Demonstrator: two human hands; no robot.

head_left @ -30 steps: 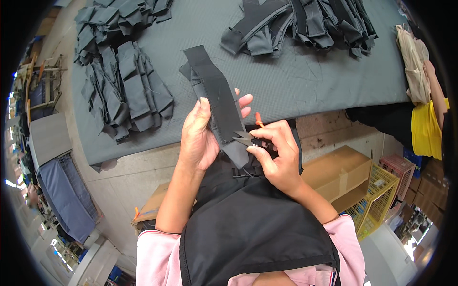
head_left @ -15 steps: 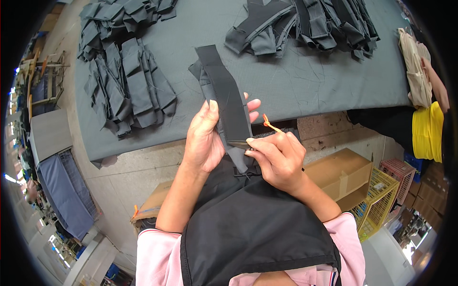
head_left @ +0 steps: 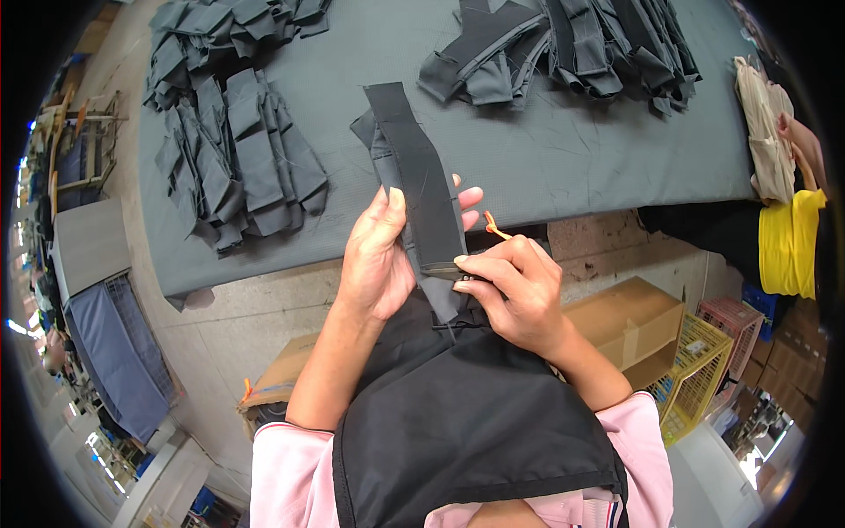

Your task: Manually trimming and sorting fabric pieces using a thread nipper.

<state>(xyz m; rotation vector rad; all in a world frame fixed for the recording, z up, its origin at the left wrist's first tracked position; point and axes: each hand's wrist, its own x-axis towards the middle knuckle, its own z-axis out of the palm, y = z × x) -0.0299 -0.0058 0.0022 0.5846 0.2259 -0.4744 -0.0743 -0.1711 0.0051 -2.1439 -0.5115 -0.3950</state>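
Note:
My left hand (head_left: 380,255) grips a dark grey fabric strip (head_left: 422,189) from beneath, thumb on its left edge and fingertips showing past its right edge. The strip is long and layered, with a lighter grey underside and a loose lower end hanging over my apron. In my right hand (head_left: 519,286), pinched between thumb and fingers, are small metal thread snips (head_left: 440,267) with an orange cord (head_left: 495,226) looped above the knuckles. Their slim blades lie across the strip's lower end; most of the snips is hidden by my fingers.
A grey-covered table (head_left: 370,53) spans the front. Piles of grey fabric strips lie at left (head_left: 238,158) and far right (head_left: 598,53). A cardboard box (head_left: 634,326) and yellow crate (head_left: 695,361) stand at lower right. Another person's hand (head_left: 797,136) is by beige cloth (head_left: 761,132).
My right hand and the snips have shifted only slightly at the strip's lower end. The strip stays in my left hand. At the right edge, the other person's arm has moved.

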